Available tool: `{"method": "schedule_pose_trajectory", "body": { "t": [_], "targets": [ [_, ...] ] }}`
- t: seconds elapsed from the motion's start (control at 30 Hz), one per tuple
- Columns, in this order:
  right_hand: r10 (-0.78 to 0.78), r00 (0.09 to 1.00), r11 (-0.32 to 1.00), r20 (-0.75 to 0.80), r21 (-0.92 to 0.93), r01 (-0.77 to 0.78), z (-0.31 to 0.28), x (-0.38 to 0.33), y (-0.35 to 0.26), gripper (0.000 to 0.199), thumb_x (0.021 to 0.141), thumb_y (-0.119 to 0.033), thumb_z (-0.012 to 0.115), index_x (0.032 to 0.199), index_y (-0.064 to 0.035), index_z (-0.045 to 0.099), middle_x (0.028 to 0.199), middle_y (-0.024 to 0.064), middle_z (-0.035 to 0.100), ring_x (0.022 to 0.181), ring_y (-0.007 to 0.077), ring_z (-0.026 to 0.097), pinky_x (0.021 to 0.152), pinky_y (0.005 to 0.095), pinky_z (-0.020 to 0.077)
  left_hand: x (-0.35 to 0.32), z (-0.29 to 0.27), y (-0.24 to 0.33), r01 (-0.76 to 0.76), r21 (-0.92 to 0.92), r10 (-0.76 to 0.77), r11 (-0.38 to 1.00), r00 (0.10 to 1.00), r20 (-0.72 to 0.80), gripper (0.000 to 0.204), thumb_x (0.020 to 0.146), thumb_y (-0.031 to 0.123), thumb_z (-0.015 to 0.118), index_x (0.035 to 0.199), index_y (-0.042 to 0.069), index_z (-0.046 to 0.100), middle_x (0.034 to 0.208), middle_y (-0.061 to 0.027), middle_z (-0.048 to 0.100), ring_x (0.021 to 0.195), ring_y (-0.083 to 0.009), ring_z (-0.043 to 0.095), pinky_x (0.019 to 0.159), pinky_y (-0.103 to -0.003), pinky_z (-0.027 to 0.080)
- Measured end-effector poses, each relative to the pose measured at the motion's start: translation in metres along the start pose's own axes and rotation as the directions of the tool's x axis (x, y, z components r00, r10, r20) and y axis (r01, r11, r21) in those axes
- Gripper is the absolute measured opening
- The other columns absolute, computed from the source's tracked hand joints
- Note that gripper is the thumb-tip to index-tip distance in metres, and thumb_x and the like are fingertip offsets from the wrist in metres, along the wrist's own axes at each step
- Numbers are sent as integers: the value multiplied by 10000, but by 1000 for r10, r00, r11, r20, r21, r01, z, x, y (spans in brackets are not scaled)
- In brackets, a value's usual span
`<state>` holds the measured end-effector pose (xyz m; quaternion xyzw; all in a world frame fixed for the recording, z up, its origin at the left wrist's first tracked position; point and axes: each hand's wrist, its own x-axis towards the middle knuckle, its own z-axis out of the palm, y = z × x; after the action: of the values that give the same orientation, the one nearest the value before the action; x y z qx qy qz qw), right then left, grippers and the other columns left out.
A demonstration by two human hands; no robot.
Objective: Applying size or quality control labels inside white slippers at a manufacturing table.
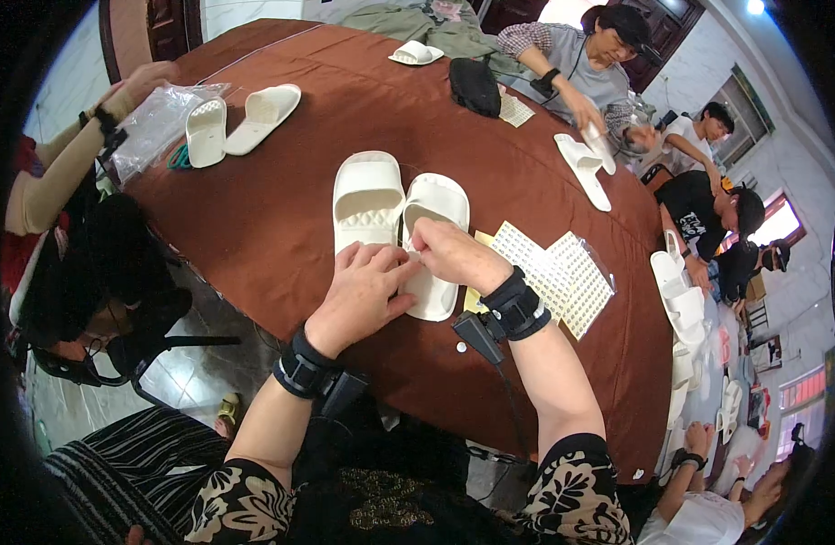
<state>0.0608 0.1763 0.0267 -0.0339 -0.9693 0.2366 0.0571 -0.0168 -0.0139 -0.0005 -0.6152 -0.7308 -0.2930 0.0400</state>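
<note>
Two white slide slippers lie side by side on the table in front of me, toes pointing away. My left hand (367, 286) rests over the heel half of the left slipper (366, 177), fingers spread and reaching across to the other one. Over the right slipper (434, 292), my right hand (460, 256) has its fingers curled together just behind the strap. Whatever may be between those fingertips is hidden. Beside my right wrist are sheets of small printed stickers (549, 272), partly on yellow backing. A small white round piece (462, 347) sits near the slipper's heel.
A brown cloth covers the round table (281, 182). Another slipper pair (263, 113) lies far left by a clear plastic bag (158, 127). A black pouch (474, 87) is at the back. Across from me, a person handles a slipper (585, 173). More slippers (679, 295) line the right side.
</note>
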Motion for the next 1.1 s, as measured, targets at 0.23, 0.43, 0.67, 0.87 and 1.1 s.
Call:
{"method": "schedule_pose_trajectory", "body": {
  "t": [0.23,0.43,0.67,0.87,1.1],
  "targets": [
    [81,987,996,-136,44,-75,9,-8,5,86,848,-38,551,926,-12,526,889,192,626,865,368,607,737,412,480,-3,-1,3,-2,-1,2,1000,1000,18,417,802,256,690,1206,169,630,1205,-41,552,1196,-249,478,1067,-518,283],
    [91,985,995,-145,49,-85,6,-7,1,107,854,-61,570,934,-5,527,883,206,622,849,383,602,737,429,481,1,-3,2,-14,-29,14,999,1000,-6,376,801,249,691,1164,163,649,1176,-41,570,1179,-245,490,1061,-477,285],
    [81,957,996,-277,64,-65,19,0,13,148,871,-107,561,963,8,550,867,187,627,808,344,609,724,418,484,2,-3,-9,-82,-17,81,996,994,-72,278,834,207,675,1096,114,676,1100,-30,622,1098,-213,555,1014,-417,359],
    [184,969,839,167,486,-243,-32,-17,-3,227,926,-118,511,1090,5,611,873,42,631,809,124,602,735,280,505,-25,-26,-58,198,-874,-599,444,791,-126,179,964,91,527,1031,-25,645,935,-68,679,858,-129,627,773,-266,516],
    [71,950,996,-304,65,-54,-44,-11,26,405,808,-136,636,1192,-25,564,1100,174,614,1021,323,595,890,387,477,-30,-20,-56,190,-888,-649,419,747,-147,157,958,72,526,991,-27,644,923,-66,682,806,-129,631,762,-264,513]
  ]
}}
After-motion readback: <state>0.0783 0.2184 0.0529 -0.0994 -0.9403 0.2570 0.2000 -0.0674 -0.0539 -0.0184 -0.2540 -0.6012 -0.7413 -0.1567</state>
